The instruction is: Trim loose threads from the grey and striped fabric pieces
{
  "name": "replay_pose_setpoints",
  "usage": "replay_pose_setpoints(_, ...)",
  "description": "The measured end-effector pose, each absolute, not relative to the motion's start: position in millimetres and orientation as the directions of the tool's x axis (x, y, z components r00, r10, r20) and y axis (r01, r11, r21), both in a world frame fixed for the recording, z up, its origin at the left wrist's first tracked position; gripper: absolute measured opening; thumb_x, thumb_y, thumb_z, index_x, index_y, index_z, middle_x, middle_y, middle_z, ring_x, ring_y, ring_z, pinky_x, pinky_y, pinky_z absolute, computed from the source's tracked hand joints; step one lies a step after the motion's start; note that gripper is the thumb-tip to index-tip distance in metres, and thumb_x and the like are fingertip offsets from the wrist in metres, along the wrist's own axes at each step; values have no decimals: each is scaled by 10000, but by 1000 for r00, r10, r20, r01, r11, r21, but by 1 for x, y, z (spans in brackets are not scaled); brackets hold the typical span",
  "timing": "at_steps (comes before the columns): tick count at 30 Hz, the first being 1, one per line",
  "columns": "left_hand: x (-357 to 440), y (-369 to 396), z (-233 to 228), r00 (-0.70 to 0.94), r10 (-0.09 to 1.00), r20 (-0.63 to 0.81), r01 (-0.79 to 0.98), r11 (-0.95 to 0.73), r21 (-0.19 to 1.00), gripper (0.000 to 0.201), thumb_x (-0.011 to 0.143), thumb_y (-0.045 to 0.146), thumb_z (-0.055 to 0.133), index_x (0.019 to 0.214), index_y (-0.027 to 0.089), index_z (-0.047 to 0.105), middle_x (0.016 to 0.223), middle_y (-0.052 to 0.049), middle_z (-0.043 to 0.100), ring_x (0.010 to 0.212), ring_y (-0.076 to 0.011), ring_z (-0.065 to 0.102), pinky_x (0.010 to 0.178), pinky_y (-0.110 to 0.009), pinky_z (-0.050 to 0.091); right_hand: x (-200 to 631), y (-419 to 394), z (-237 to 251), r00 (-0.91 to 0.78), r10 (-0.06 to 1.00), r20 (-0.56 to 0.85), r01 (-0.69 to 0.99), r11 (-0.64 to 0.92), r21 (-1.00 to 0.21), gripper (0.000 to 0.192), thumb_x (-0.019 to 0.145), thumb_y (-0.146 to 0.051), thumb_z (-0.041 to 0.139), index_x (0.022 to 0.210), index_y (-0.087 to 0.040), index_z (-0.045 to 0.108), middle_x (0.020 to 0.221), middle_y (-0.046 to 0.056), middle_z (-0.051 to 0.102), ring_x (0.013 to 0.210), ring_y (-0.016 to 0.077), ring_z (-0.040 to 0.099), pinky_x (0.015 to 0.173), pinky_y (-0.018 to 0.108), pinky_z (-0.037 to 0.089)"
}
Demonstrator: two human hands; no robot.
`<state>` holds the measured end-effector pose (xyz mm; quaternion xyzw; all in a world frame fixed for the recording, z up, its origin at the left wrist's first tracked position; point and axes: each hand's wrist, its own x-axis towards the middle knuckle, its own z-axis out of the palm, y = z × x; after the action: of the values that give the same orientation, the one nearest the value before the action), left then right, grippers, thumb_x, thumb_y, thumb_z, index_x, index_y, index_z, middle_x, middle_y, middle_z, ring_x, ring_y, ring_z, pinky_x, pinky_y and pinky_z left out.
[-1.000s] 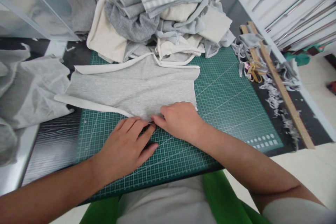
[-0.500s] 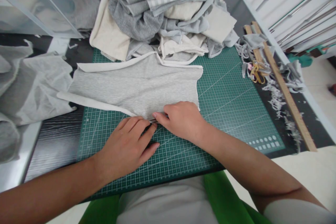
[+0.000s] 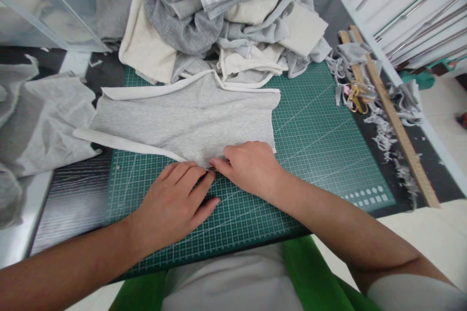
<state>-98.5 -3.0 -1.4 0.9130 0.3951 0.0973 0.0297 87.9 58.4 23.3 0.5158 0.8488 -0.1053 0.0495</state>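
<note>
A light grey knit fabric piece (image 3: 189,119) with pale rolled edges lies flat on the green cutting mat (image 3: 310,141). At its near edge, my left hand (image 3: 175,201) rests with fingers stretched out over the cloth border, the thumb apart above the mat. Just to its right, my right hand (image 3: 251,170) is closed in a pinch at the same edge, its knuckles over the fabric. A thin dark sliver shows between the two hands' fingertips; it is too small and covered to name.
A heap of grey, cream and striped fabric (image 3: 219,14) stands behind the piece. More grey cloth (image 3: 47,116) lies at left, beside a translucent bin (image 3: 47,5). At right are wooden strips (image 3: 397,126), gold-handled scissors (image 3: 356,99) and fabric scraps (image 3: 381,131).
Both hands stay at the near fabric edge. The right fingertips have shifted slightly left, and the fabric and surroundings appear a little further left in view.
</note>
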Motion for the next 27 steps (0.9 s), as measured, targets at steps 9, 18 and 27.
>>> replay_pose_setpoints(9, -99, -3, -2, 674, 724, 147, 713, -690, 124, 398, 885, 380, 551, 1179, 119, 616, 1043, -126, 614, 981, -288, 563, 826, -454, 475, 88, 60, 22, -479, 859, -183, 878, 462, -129, 473, 925, -526, 403, 816, -211, 739, 728, 75, 718, 702, 240, 663, 601, 319, 403)
replay_pose_setpoints(18, -100, -3, -3, 674, 723, 152, 710, -691, 139, 399, 890, 372, 549, 1184, 110, 614, 1051, -127, 608, 996, -294, 548, 842, -465, 470, 91, 59, 20, -469, 868, -160, 881, 450, -145, 541, 941, -547, 341, 794, -206, 733, 704, 72, 707, 679, 215, 645, 585, 301, 374)
replay_pose_setpoints(27, -101, -3, -4, 669, 727, 155, 710, -687, 155, 393, 896, 374, 540, 1179, 112, 615, 1053, -125, 607, 990, -292, 548, 837, -469, 476, 92, 61, 19, -472, 870, -140, 880, 455, -137, 532, 936, -547, 354, 768, -205, 725, 686, 67, 703, 649, 206, 631, 569, 298, 346)
